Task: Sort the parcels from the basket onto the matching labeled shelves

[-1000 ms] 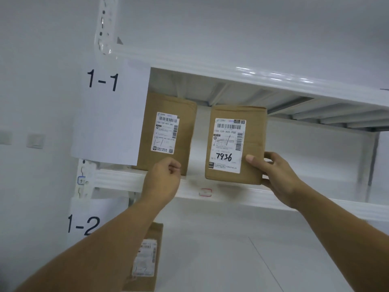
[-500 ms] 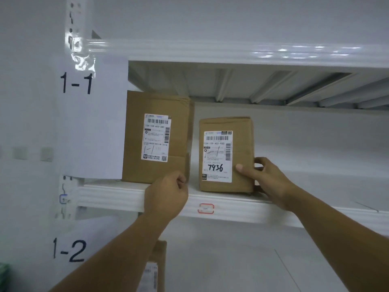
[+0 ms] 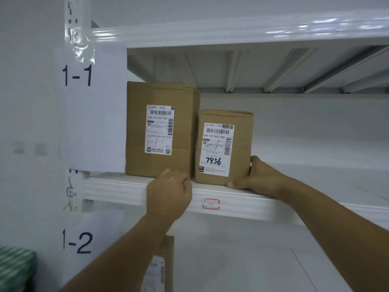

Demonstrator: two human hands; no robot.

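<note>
The smaller parcel (image 3: 225,147) is a brown cardboard box standing upright on the upper shelf (image 3: 117,186), its front carrying a white shipping label with a barcode, the printed code 15H-159-A05-P00 and "7936" handwritten in black marker. It sits near the front edge of the shelf, just right of the larger parcel (image 3: 162,129), a taller brown box with its own white label reading 15H-159-A03-280; the two stand side by side with almost no gap between them. A paper sign marked 1-1 (image 3: 92,106) hangs on the upright to the left of this shelf, and a sign marked 1-2 (image 3: 77,242) hangs below it beside the lower shelf, where a third parcel (image 3: 166,260) is partly hidden behind the left forearm. The right hand (image 3: 256,175) reaches up from the right and holds the smaller parcel at its lower right corner, the thumb lying under the bottom front edge and the fingers wrapped round the right side. The left hand (image 3: 169,194) is raised in front of the shelf edge, just below the larger parcel's lower right corner, its fingers curled into a loose fist with nothing visible in it; whether it touches the box cannot be told.
</note>
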